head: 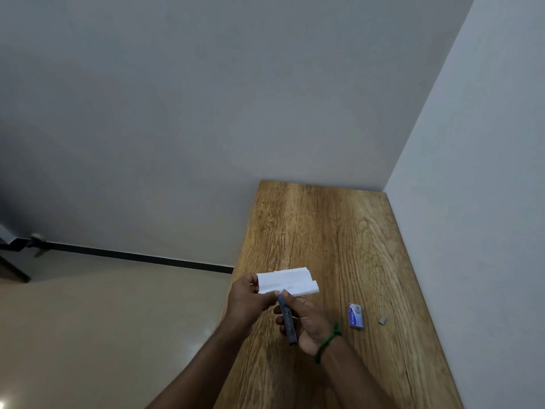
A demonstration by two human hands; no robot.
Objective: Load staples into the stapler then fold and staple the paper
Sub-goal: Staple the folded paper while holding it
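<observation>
Above the left edge of the wooden worktop (324, 231), in the head view, both hands meet at a folded white paper (287, 283). The left hand (250, 299) comes in from 7 o'clock and pinches the paper's left end between thumb and curled fingers, holding it roughly level with its long side running from 9 to 3 o'clock. The paper's upper layers are stepped at its right end, so the folds do not line up exactly. The right hand (306, 323) enters from 5 o'clock, its fingers wrapped round a slim blue-grey stapler (286, 320). The stapler points toward 12 o'clock and its front tip sits at the paper's lower edge, near the middle. Whether the paper is actually inside the stapler's mouth cannot be made out. A green thread band (328, 342) circles the right wrist.

At 3 o'clock from the hands, a small blue and white staple box (355, 315) lies flat on the worktop. Just beyond it, also toward 3 o'clock, lies a short grey strip of staples (383, 319), apart from the box.
</observation>
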